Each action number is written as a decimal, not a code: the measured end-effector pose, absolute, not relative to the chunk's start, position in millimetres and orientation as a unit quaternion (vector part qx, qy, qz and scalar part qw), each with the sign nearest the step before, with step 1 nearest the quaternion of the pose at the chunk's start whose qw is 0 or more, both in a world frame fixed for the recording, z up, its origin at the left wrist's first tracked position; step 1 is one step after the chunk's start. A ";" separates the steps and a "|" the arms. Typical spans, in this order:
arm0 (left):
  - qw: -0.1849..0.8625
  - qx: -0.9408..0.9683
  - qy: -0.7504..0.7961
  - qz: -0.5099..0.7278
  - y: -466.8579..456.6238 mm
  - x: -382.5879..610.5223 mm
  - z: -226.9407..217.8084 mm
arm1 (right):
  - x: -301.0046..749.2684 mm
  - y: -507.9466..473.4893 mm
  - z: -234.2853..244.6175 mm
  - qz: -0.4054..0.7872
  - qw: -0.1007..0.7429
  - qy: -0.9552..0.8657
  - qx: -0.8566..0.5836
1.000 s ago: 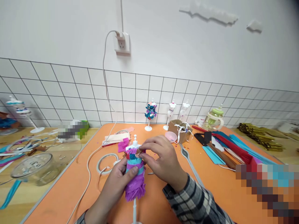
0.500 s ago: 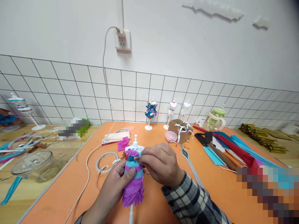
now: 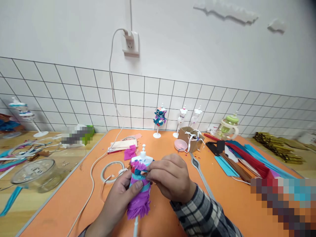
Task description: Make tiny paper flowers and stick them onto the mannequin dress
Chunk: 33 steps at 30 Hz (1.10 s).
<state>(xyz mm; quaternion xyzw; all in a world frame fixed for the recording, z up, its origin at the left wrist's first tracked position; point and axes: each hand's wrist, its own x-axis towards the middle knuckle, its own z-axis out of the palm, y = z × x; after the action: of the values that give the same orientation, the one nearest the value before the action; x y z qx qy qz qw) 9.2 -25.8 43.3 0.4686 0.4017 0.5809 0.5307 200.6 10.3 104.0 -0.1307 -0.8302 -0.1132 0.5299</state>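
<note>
A miniature white dress form (image 3: pixel 142 159) on a thin stand wears a crepe-paper dress (image 3: pixel 138 200) in purple and light blue, with a fringed hem and ruffled purple, red and blue pieces at the chest. Wrapped round its left side is my left hand (image 3: pixel 122 189), the thumb pressed on the front of the waist. My right hand (image 3: pixel 172 176) pinches at the right side of the bodice, by a small brownish scrap; its fingertips hide exactly what they grip. Left of the form lies a roll of tape (image 3: pixel 112 171).
Dressed and bare mini forms (image 3: pixel 160 117) stand at the back, near a cardboard box (image 3: pixel 191 140) and pink bowl (image 3: pixel 181 144). Paper strips (image 3: pixel 254 158) and a green-lidded bottle (image 3: pixel 228 126) are right. A white cable (image 3: pixel 92 174) crosses left, by a clear jar (image 3: pixel 40 176).
The dress form has tilted slightly, its stand shifting a little left. My right hand stays pinched at the bodice, and its fingertips have moved slightly lower.
</note>
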 end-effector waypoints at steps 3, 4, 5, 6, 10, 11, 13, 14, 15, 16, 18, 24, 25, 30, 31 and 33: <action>0.505 0.500 0.419 0.566 -24.8 8.7 48.0 | 199.0 9.0 107.1 -0.077 0.524 -0.833 -0.156; 0.491 0.510 0.431 0.560 -24.4 8.7 49.9 | 198.3 8.3 107.8 -0.068 0.521 -0.834 -0.169; 0.475 0.518 0.445 0.555 -24.0 8.8 51.7 | 197.7 7.3 108.6 -0.061 0.515 -0.835 -0.181; 0.458 0.526 0.459 0.551 -23.7 8.9 53.4 | 197.2 6.0 109.4 -0.054 0.509 -0.837 -0.194; 0.403 0.547 0.493 0.544 -23.4 10.4 57.4 | 196.6 -1.8 113.9 -0.003 0.493 -0.831 -0.257; 0.399 0.547 0.495 0.544 -23.4 10.9 57.9 | 196.9 -3.8 115.2 0.010 0.495 -0.826 -0.270; 0.401 0.543 0.494 0.549 -23.3 11.8 58.4 | 197.7 -6.7 117.4 0.031 0.499 -0.819 -0.280; 0.404 0.540 0.490 0.552 -23.2 12.1 58.5 | 198.1 -7.4 118.1 0.037 0.499 -0.820 -0.278; 0.408 0.538 0.486 0.555 -23.0 12.4 58.6 | 198.3 -7.6 118.5 0.039 0.497 -0.822 -0.277; 0.411 0.537 0.483 0.556 -22.9 12.5 58.7 | 198.2 -7.3 118.4 0.035 0.494 -0.823 -0.277; 0.414 0.538 0.481 0.555 -22.9 12.3 58.6 | 197.4 -5.4 117.2 0.009 0.488 -0.825 -0.286; 0.420 0.557 0.464 0.546 -25.5 10.2 54.7 | 195.2 1.4 113.3 -0.019 0.499 -0.814 -0.298; 0.421 0.561 0.457 0.547 -25.9 9.9 54.0 | 195.5 2.2 113.4 -0.005 0.505 -0.810 -0.299; 0.440 0.560 0.436 0.550 -26.9 9.3 52.8 | 196.0 6.5 113.2 0.070 0.524 -0.800 -0.285; 0.442 0.558 0.433 0.552 -27.2 9.1 52.4 | 195.4 7.3 112.8 0.080 0.522 -0.801 -0.284; 0.447 0.554 0.427 0.558 -28.2 8.5 50.6 | 193.9 8.5 112.0 0.095 0.516 -0.803 -0.282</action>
<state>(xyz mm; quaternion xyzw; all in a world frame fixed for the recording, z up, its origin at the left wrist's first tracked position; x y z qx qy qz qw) 8.5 -28.2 50.6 0.5539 0.4267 0.5577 0.4473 193.9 8.5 112.0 -0.2820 -0.8031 0.0951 0.5162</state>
